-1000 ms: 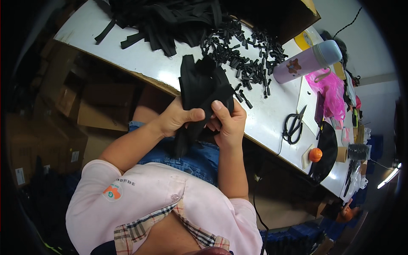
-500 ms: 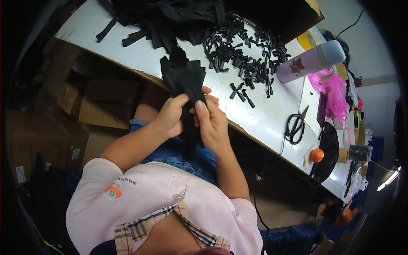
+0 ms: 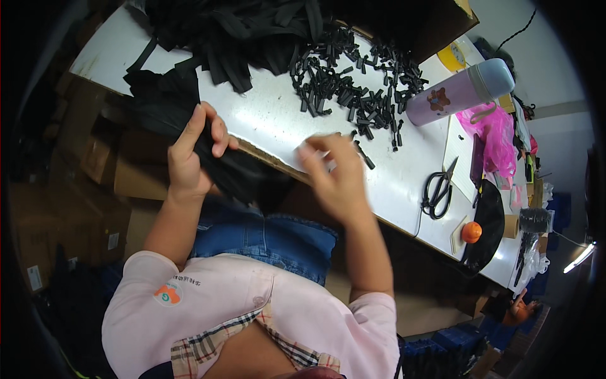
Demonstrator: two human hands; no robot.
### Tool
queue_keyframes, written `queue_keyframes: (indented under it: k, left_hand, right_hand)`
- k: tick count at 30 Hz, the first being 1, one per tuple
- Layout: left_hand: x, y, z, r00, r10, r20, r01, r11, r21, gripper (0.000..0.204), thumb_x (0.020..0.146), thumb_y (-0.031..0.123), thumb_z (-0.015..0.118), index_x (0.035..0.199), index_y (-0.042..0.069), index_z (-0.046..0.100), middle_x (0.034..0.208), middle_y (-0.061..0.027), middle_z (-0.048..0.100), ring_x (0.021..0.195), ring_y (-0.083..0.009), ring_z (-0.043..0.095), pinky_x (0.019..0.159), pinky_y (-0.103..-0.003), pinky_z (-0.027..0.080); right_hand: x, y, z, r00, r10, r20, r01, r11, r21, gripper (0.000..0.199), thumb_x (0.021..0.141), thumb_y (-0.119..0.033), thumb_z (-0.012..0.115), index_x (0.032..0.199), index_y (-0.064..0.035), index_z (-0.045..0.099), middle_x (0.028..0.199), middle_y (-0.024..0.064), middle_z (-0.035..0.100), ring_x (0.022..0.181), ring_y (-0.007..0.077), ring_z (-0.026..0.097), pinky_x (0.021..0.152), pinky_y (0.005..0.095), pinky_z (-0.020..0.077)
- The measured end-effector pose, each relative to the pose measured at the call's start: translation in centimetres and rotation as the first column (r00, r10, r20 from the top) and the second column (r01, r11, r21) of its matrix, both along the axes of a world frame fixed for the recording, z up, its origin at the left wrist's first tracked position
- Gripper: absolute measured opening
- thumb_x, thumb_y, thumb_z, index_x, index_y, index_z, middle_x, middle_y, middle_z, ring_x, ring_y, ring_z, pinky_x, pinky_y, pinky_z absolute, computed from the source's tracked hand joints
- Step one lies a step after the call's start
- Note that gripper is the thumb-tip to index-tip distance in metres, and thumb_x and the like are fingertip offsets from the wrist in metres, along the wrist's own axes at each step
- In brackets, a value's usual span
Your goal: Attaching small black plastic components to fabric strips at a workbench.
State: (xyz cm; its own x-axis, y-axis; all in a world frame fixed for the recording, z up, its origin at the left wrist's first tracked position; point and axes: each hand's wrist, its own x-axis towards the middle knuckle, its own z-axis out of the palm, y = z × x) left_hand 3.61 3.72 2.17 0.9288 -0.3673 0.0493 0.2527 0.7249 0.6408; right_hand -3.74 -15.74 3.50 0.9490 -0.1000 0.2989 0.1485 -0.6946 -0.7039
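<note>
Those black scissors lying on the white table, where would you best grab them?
Probably by the looped handles of the scissors, coming from above on the side nearest the table edge. They lie flat, loops toward that edge, blades pointing away toward the pink bag.

This is a small sewing or garment-assembly workshop. A long white worktable (image 3: pixel 278 120) carries a heap of black fabric strips (image 3: pixel 240 31) at its far end and a scatter of short black cut pieces (image 3: pixel 353 82) beside it — piecework stock. Black scissors (image 3: pixel 439 189) lie to the right, near a roll of tape (image 3: pixel 452 57). Cardboard cartons (image 3: pixel 113 164) sit stacked under the table on the left — storage for goods.
</note>
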Motion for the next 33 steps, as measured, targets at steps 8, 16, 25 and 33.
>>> queue_keyframes:
  k: [8, 16, 25, 33]
  left_hand:
    - [2.3, -1.5, -0.6, 0.986, -0.169, 0.003, 0.167, 0.976, 0.143, 0.019, 0.089, 0.02, 0.037, 0.082, 0.004, 0.044, 0.06, -0.0066, 0.048, 0.047, -0.0138, 0.049, 0.06, -0.032, 0.048]
    - [5.3, -2.5, -1.7, 0.842, -0.528, -0.108, 0.535, 0.844, 0.043, 0.021, 0.082, 0.017, 0.051, 0.081, -0.004, 0.049, 0.053, -0.0101, 0.05, 0.041, -0.0166, 0.05, 0.05, -0.033, 0.049]
    - [5.6, -2.2, -0.6, 0.762, -0.595, -0.256, 0.618, 0.786, 0.01, 0.03, 0.079, 0.024, 0.058, 0.077, -0.005, 0.048, 0.058, -0.0099, 0.051, 0.046, -0.018, 0.052, 0.054, -0.035, 0.049]
    - [5.5, -2.5, -1.9, 0.818, -0.554, -0.153, 0.556, 0.831, -0.033, 0.023, 0.08, 0.019, 0.054, 0.081, -0.003, 0.05, 0.052, -0.0084, 0.047, 0.039, -0.016, 0.048, 0.048, -0.034, 0.048]
  right_hand:
    - [15.0, -12.3, -0.7, 0.949, -0.283, 0.141, 0.316, 0.831, -0.457, 0.05, 0.074, -0.03, 0.056, 0.113, 0.0003, 0.047, 0.115, 0.0189, 0.047, 0.108, 0.0341, 0.04, 0.092, 0.0381, 0.0325]
    - [28.7, -21.6, 0.0, 0.872, -0.481, 0.095, 0.424, 0.643, -0.637, 0.067, 0.071, -0.057, 0.048, 0.127, -0.0217, 0.035, 0.131, 0.0137, 0.031, 0.118, 0.0372, 0.029, 0.096, 0.047, 0.0254]
    - [33.3, -21.4, 0.8, 0.767, -0.632, -0.11, 0.41, 0.615, -0.674, 0.082, 0.063, -0.069, 0.047, 0.129, -0.0223, 0.031, 0.136, 0.018, 0.015, 0.124, 0.0387, 0.015, 0.096, 0.0529, 0.0233]
    - [30.4, -21.2, 0.0, 0.816, -0.549, -0.183, 0.272, 0.643, -0.716, 0.072, 0.068, -0.059, 0.047, 0.127, -0.0207, 0.033, 0.133, 0.0204, 0.021, 0.119, 0.0382, 0.027, 0.094, 0.0453, 0.0318]
